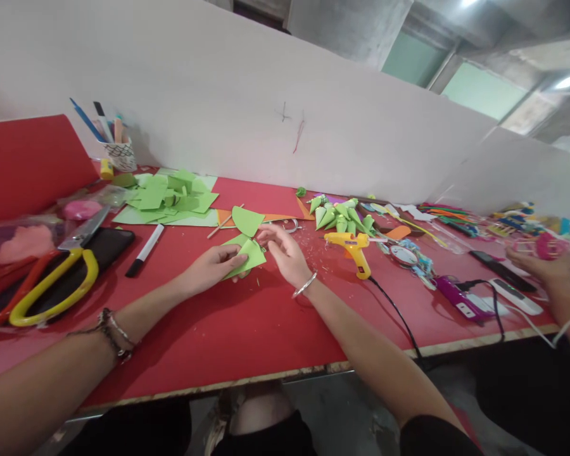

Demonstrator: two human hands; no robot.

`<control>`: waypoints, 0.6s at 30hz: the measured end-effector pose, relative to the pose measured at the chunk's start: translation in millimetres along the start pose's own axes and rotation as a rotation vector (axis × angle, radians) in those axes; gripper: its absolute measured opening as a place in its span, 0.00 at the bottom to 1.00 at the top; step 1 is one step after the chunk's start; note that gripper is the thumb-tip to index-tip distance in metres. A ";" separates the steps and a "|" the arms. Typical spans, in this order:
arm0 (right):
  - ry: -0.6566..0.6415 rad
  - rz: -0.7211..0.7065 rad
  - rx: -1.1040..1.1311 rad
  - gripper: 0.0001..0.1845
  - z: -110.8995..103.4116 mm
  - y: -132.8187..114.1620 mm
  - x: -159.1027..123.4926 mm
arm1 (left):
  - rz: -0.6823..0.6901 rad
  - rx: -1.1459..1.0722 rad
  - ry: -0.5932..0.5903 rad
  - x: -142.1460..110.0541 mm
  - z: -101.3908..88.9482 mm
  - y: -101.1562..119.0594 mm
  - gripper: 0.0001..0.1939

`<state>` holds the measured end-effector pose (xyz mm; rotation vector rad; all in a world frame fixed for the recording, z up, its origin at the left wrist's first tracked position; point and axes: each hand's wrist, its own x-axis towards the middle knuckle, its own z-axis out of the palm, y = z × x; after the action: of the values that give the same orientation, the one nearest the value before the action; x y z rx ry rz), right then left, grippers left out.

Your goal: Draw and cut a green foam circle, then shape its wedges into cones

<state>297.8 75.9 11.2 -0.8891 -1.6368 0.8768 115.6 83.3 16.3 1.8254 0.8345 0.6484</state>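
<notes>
My left hand (213, 266) and my right hand (285, 253) meet over the red table (247, 329), both gripping a green paper piece (249, 254) between their fingertips. The paper is folded, with its flat part lying near the table top. Just behind it lies a rounded green paper cut-out (247, 220). To the right of my right hand rests a yellow glue gun (354, 248) with a black cord.
A pile of green paper sheets (171, 196) and a pen cup (118, 152) stand at the back left. Yellow-handled scissors (52, 285), a black marker (145, 250) and a phone lie left. Green paper cones (339, 215) sit behind the glue gun. Another person's hand (544, 266) works far right.
</notes>
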 end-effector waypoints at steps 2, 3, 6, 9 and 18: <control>0.005 0.086 0.034 0.14 1.3 1.0 -0.3 | 0.016 -0.020 0.010 -0.4 -0.2 0.7 0.16; -0.007 0.115 0.034 0.13 1.9 1.7 -0.5 | 0.018 -0.015 0.016 -0.6 -0.3 1.0 0.17; -0.047 0.143 -0.039 0.13 3.5 3.4 -1.9 | -0.012 0.034 0.026 -1.1 -0.3 1.7 0.18; -0.069 0.142 -0.138 0.11 5.1 3.7 -3.3 | -0.007 0.100 0.072 -1.1 0.0 1.5 0.19; -0.139 0.083 -0.189 0.15 6.5 -2.3 -4.7 | 0.099 0.268 0.080 0.8 1.5 -1.7 0.22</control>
<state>292.1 70.0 9.9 -1.0526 -1.8369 0.8673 116.8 83.5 14.2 2.1043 0.9236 0.7032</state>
